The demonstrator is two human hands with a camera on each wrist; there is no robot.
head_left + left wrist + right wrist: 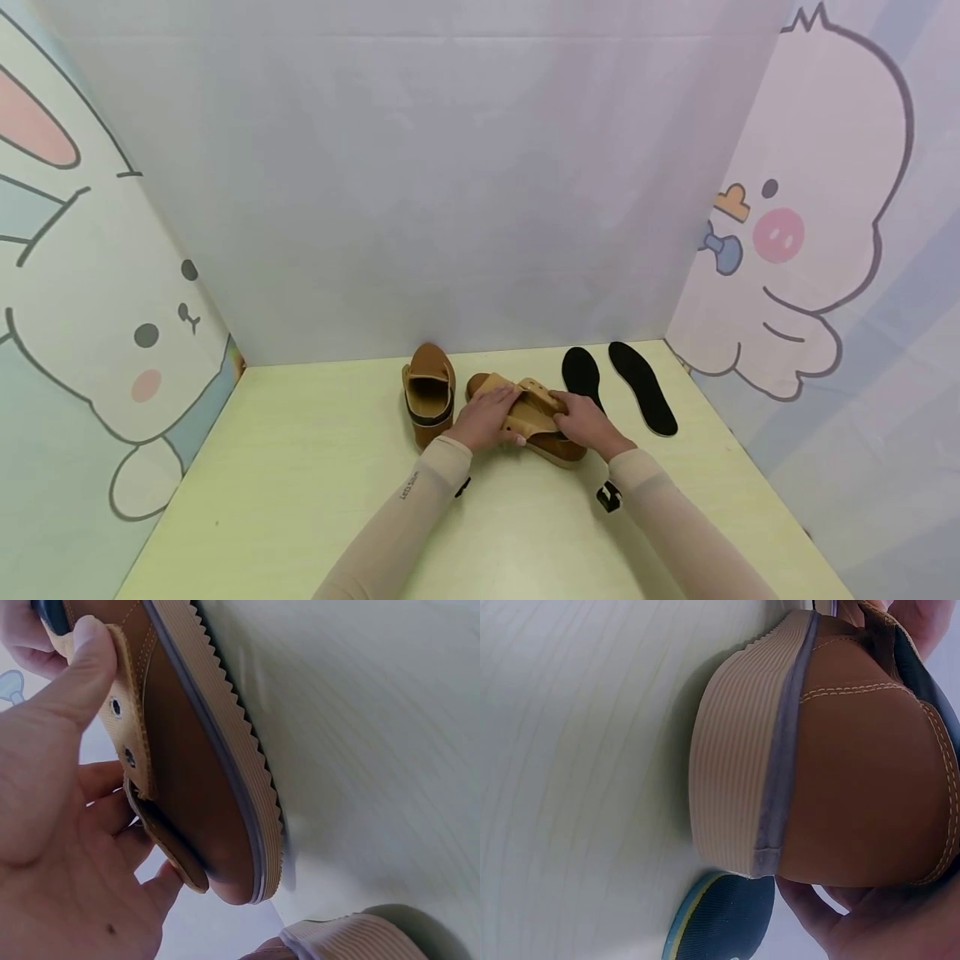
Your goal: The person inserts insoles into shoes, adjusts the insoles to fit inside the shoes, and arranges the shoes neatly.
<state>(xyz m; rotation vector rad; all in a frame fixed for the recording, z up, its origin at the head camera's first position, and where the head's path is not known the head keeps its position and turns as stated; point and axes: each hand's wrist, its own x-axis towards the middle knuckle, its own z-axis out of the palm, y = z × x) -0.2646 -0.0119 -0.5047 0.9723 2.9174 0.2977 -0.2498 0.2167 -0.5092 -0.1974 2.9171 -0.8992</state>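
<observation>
A brown leather shoe [557, 451] with a pale ribbed sole lies between both hands, its toe pointing away to the left. My left hand [483, 419] is at its front part. In the left wrist view, the thumb presses on the tan eyelet flap [129, 731], while the fingers reach around the loosened tongue [176, 855]. Across the opening, my right hand [588, 423] holds the upper near the heel. The right wrist view shows the heel [862, 787] up close, with the right fingers [810, 911] partly hidden behind it. No lace shows in the eyelets.
A matching shoe [430, 363] stands to the left, toe toward the back wall. Two black insoles [581, 369] [643, 388] lie to the right, the nearer one partly behind my right hand. Printed cloth walls [480, 183] enclose the pale table [315, 467] on three sides.
</observation>
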